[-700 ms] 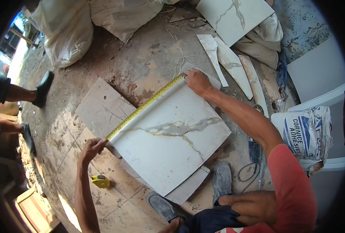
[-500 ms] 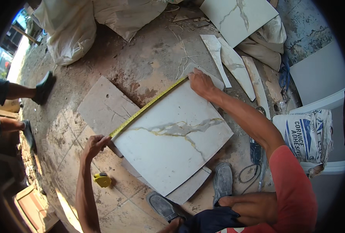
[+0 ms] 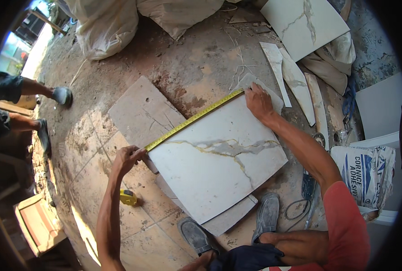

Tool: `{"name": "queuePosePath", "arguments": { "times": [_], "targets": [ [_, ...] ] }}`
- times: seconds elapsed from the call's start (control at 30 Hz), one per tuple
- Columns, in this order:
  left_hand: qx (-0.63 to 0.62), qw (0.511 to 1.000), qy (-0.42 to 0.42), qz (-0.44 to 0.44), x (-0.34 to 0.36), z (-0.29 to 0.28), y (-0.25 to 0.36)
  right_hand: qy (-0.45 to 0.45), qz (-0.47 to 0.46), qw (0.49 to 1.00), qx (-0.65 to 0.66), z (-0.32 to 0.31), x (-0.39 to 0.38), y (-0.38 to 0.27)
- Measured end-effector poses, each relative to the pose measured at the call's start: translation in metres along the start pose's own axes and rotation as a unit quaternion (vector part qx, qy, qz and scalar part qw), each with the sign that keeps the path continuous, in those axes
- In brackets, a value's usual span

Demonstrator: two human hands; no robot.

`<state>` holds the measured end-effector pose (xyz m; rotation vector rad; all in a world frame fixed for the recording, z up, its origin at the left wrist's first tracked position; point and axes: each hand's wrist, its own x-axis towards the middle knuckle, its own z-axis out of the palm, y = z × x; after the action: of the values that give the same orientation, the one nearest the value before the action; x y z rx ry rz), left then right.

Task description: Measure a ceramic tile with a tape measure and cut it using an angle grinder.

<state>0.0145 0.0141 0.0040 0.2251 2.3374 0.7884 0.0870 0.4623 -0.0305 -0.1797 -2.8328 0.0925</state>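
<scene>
A white marble-look tile with grey and gold veins lies in front of me on other slabs. Along its far left edge stretches a yellow measuring tape blade. My left hand pinches the blade at the tile's left corner, thumb and fingers closed. At the far corner my right hand is closed over the other end, pressing it to the tile; its fingertips are partly hidden. A yellow and black tape measure case rests on the floor beside my left forearm; whether the blade joins it cannot be made out.
A bare slab lies beyond the tape. Curved tile offcuts, another veined tile and a white-blue bag stand to the right. A corded power tool lies near my right shoe. Sacks and another person's feet are farther off.
The whole view has shifted, so the tile sits farther right. Both hands stay at the tape's ends; the fingers of my right hand have spread a little. The other person's nearer-top foot has turned.
</scene>
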Motion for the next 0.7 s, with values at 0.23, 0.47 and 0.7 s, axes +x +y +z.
{"name": "queuePosePath", "arguments": {
  "times": [0.23,0.47,0.7],
  "targets": [
    [-0.007,1.000,-0.025,-0.005,0.002,0.001,0.000,-0.003,-0.008,1.000,-0.014,0.008,-0.003,0.013],
    [-0.031,0.998,-0.048,-0.021,-0.003,-0.008,-0.005,-0.012,-0.005,1.000,-0.019,0.006,0.000,0.004],
    [-0.110,0.993,-0.036,-0.003,-0.008,-0.009,-0.013,-0.008,-0.015,1.000,-0.008,0.009,0.000,0.007]
  ]
}}
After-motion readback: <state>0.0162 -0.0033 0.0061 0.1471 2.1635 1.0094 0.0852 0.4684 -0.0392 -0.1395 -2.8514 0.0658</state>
